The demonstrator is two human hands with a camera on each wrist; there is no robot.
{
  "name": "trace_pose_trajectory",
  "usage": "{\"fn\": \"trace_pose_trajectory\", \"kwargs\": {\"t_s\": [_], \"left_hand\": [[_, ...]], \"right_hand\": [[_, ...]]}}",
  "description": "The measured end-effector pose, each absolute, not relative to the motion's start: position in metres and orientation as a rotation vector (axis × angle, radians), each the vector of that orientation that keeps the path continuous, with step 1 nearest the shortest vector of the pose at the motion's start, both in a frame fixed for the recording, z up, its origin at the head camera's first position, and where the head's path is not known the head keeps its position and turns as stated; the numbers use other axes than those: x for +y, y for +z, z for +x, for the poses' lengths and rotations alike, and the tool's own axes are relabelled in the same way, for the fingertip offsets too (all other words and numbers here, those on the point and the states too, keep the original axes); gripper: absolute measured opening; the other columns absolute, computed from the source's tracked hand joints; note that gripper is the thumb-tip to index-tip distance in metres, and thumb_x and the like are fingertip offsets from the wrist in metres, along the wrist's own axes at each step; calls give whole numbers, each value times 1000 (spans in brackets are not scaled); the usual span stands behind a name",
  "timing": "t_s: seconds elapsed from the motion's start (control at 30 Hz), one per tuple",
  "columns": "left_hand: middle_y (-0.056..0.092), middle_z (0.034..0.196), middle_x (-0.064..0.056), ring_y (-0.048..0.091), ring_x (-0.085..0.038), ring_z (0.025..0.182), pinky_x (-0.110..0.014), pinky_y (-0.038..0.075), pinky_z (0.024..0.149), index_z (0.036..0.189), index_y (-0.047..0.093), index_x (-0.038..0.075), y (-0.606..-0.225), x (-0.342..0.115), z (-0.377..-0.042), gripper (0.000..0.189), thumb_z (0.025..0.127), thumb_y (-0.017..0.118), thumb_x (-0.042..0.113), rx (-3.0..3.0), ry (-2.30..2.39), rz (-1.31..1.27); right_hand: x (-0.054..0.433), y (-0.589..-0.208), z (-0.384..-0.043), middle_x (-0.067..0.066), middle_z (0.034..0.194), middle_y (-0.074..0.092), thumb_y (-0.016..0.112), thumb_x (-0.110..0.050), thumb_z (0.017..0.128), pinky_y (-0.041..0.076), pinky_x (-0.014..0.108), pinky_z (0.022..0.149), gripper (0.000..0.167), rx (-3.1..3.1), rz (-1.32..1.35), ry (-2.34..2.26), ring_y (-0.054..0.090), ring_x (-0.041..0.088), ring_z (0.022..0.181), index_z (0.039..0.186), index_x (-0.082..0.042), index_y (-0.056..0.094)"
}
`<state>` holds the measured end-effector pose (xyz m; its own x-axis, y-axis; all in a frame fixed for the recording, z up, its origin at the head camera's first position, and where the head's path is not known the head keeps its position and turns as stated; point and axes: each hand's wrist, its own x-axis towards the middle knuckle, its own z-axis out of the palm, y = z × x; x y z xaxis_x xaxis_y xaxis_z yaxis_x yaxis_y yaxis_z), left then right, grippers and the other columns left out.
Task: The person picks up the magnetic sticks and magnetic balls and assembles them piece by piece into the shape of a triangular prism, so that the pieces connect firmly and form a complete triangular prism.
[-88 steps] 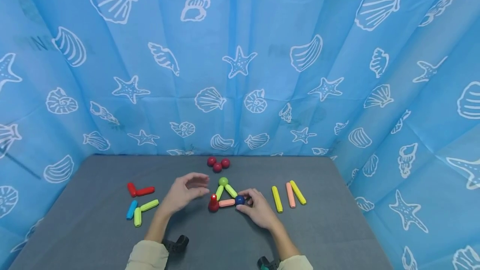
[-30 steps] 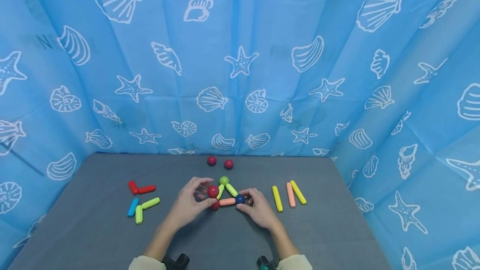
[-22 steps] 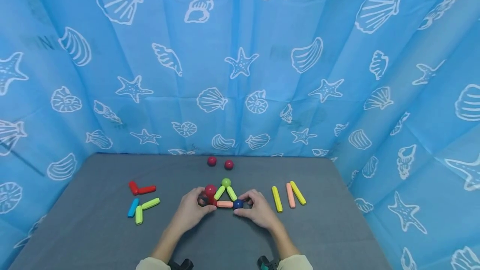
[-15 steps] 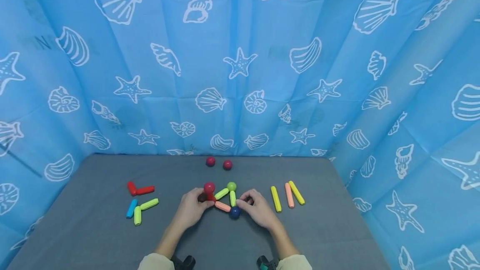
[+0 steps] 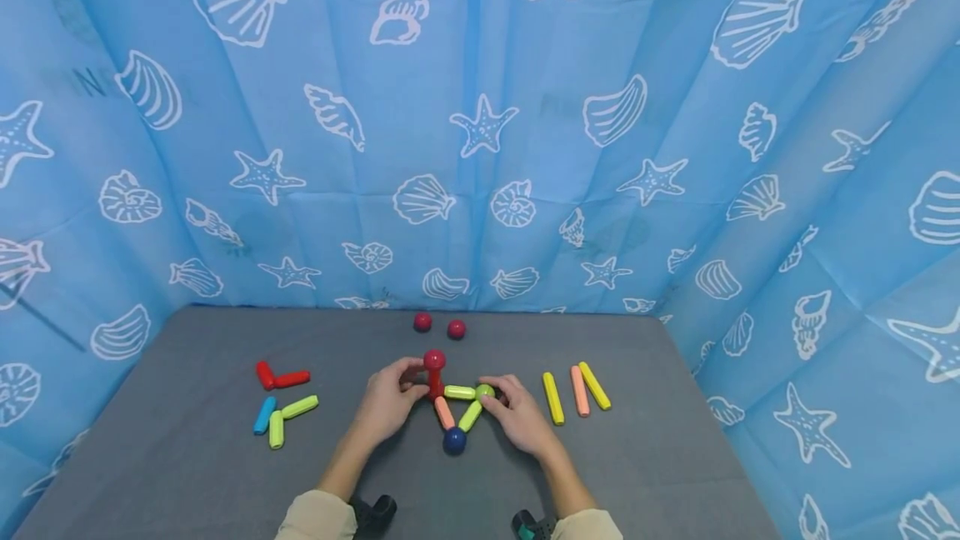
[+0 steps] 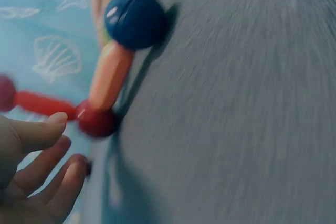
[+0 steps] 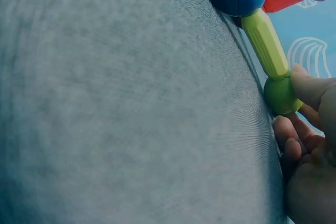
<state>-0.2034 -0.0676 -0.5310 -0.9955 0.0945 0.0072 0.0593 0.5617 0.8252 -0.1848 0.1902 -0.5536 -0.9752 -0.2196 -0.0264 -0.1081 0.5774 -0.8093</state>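
Note:
A flat triangle of toy building sticks and balls lies mid-table. Its corners are a green ball (image 5: pixel 484 392), a blue ball (image 5: pixel 454 440) and a low red ball (image 6: pixel 97 120). Two lime sticks (image 5: pixel 471 416) and a salmon stick (image 5: pixel 445 412) join them. From the red corner an upright red stick (image 5: pixel 435 382) rises, topped by another red ball (image 5: pixel 434 360). My left hand (image 5: pixel 387 403) holds the upright stick near its base, thumb in front. With thumb and finger my right hand (image 5: pixel 520 417) pinches the green ball, seen low in the right wrist view.
Two loose red balls (image 5: pixel 423 322) lie at the table's back edge. At left are red sticks (image 5: pixel 291 379), a blue stick (image 5: pixel 265 415) and lime sticks (image 5: pixel 277 430). Yellow sticks (image 5: pixel 553 398) and a salmon stick (image 5: pixel 580 391) lie at right. A shell-patterned curtain (image 5: pixel 480 257) hangs behind.
A red ball from the back group now tops the upright stick. The triangle has turned clockwise, bringing the blue ball to the front. My right hand has gone from the blue ball to the green.

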Motion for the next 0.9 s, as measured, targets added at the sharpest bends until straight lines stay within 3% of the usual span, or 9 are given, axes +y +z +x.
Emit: {"fn": "trace_pose_trajectory", "kwargs": {"t_s": [0.13,0.4,0.53,0.77,0.9], "left_hand": [[70,129,-6,62,-25,120,-49,54,98,133,65,17,-521,-111,-192,40,94,75,17,2862,1382,76],[68,129,-21,59,-35,108,-54,50,88,133,64,4,-516,-197,-169,46,90,78,12,3020,1077,-115],[69,126,-23,62,-33,99,-53,52,84,131,63,1,-523,-207,-169,49,86,80,9,2982,926,-192],[70,117,-21,60,-42,109,-58,48,90,126,66,-1,-530,-205,-168,40,87,77,2,3026,870,-140],[65,117,-20,60,-38,108,-56,50,88,126,67,1,-530,-204,-168,37,91,75,6,3054,898,-86]], "right_hand": [[190,-555,-185,4,112,57,59,-39,103,40,22,70,39,2680,-260,-1364,50,12,86,134,-16,63],[189,-557,-184,3,109,57,64,-39,100,41,21,66,38,2692,-241,-1392,50,9,80,130,-17,65],[191,-558,-184,4,108,57,65,-39,100,41,22,66,38,2690,-250,-1393,50,10,80,130,-16,65],[189,-557,-185,3,107,56,64,-38,101,40,21,68,37,2698,-250,-1373,50,11,82,130,-16,65],[189,-557,-185,3,107,57,64,-38,101,41,21,68,36,2707,-251,-1372,50,11,82,130,-16,65]]}}
